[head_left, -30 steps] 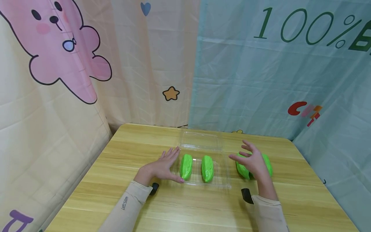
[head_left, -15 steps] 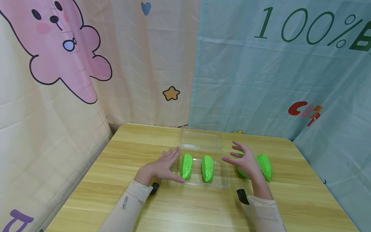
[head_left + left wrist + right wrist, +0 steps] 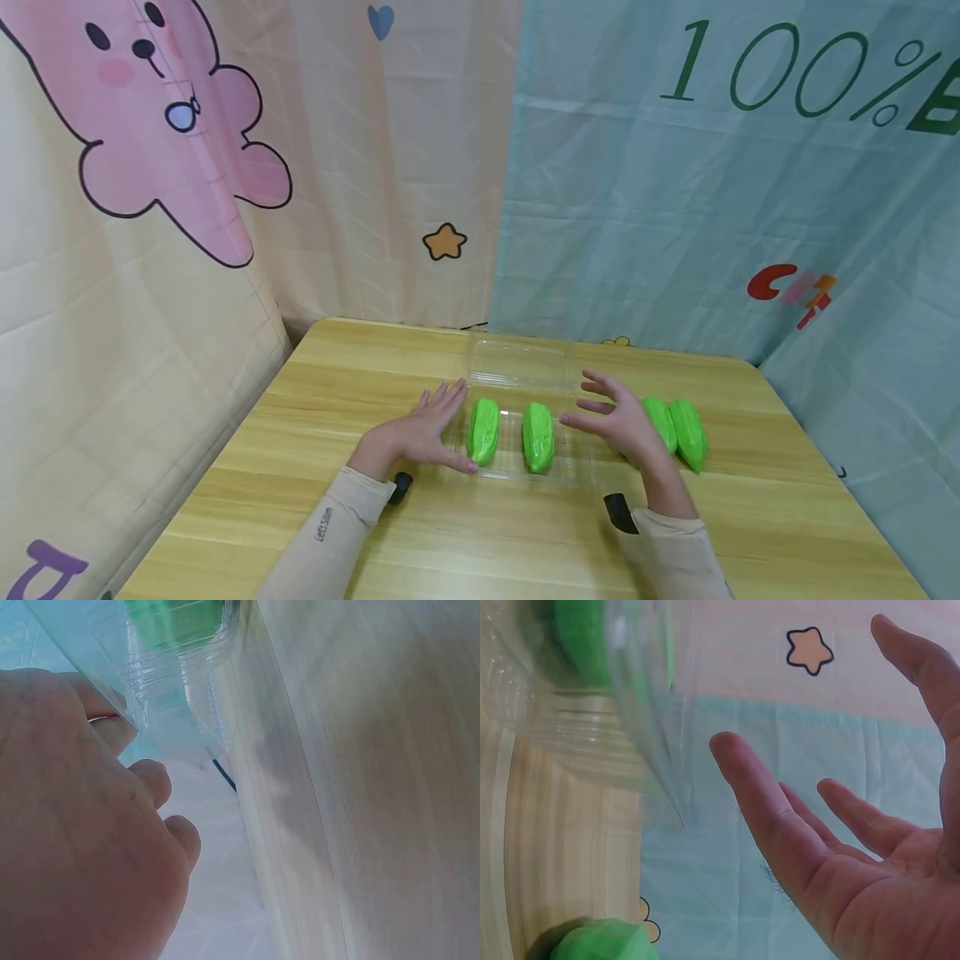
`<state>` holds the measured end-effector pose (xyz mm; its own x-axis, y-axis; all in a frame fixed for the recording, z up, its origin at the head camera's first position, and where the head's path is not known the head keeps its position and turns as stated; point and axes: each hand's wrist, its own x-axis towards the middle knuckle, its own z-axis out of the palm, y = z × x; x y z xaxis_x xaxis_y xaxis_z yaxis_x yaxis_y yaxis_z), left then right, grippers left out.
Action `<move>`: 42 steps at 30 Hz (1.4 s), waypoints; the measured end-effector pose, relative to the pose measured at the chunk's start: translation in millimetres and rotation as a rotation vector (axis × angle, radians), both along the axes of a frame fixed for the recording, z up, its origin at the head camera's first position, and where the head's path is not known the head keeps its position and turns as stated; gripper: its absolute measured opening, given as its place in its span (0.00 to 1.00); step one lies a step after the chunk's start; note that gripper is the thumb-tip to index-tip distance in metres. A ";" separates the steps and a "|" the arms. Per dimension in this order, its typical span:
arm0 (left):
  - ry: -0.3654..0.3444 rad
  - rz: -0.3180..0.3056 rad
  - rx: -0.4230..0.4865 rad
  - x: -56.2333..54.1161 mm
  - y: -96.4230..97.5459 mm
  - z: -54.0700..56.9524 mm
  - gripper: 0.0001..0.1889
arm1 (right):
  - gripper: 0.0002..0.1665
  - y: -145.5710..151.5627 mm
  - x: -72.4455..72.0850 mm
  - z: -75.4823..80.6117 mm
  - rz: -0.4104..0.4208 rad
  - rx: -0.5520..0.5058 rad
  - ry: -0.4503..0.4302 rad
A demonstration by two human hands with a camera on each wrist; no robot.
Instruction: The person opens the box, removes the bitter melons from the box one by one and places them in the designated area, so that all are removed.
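A clear plastic clamshell box (image 3: 510, 450) lies on the table with its lid (image 3: 519, 364) folded back. Inside it, side by side and apart, are two green ridged fruits, one left (image 3: 483, 432) and one right (image 3: 537, 437). My left hand (image 3: 420, 433) rests at the box's left side, fingers spread and touching the rim (image 3: 112, 697). Over the box's right edge hovers my right hand (image 3: 622, 427), fingers spread and holding nothing; the right wrist view shows its fingertips (image 3: 724, 742) apart from the box wall.
More green fruits (image 3: 688, 435) lie on the table right of the box, partly hidden behind my right hand. The wooden table (image 3: 480, 542) ends at the back against printed curtains (image 3: 645, 208). A black wrist strap piece (image 3: 620, 512) sticks out at my right cuff.
My right hand has moved left from over the loose fruits toward the box's right edge, uncovering more of those fruits. The left hand stays in place.
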<state>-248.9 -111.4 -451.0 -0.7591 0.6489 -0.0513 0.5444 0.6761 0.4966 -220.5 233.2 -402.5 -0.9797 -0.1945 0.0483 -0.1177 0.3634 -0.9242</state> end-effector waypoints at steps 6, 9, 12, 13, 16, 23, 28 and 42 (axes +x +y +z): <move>-0.001 -0.002 0.017 0.6 0.5 2.1 0.70 | 0.56 -6.9 -0.7 -2.2 0.033 0.030 -0.016; -0.002 0.001 0.023 0.9 0.6 2.5 0.70 | 0.55 -11.0 -0.7 -3.6 0.051 0.038 -0.037; 0.004 0.002 0.027 0.4 0.6 1.6 0.70 | 0.54 -14.0 -1.1 -6.1 0.058 0.043 -0.061; 0.006 0.002 0.028 0.1 0.6 1.1 0.70 | 0.54 -15.0 -1.2 -7.4 0.058 0.041 -0.070; 0.007 0.003 0.031 -0.2 0.3 0.5 0.70 | 0.55 -18.2 -1.6 -11.0 0.061 0.048 -0.079; -0.010 0.002 0.027 1.4 0.7 3.8 0.70 | 0.57 -28.3 -0.1 -13.6 0.069 0.105 -0.079; -0.012 0.001 0.023 1.8 0.9 4.8 0.70 | 0.59 -34.8 1.4 -15.4 0.066 0.161 -0.092; -0.006 0.005 0.019 0.4 0.8 0.8 0.70 | 0.59 -45.7 2.8 -24.9 0.050 0.249 -0.086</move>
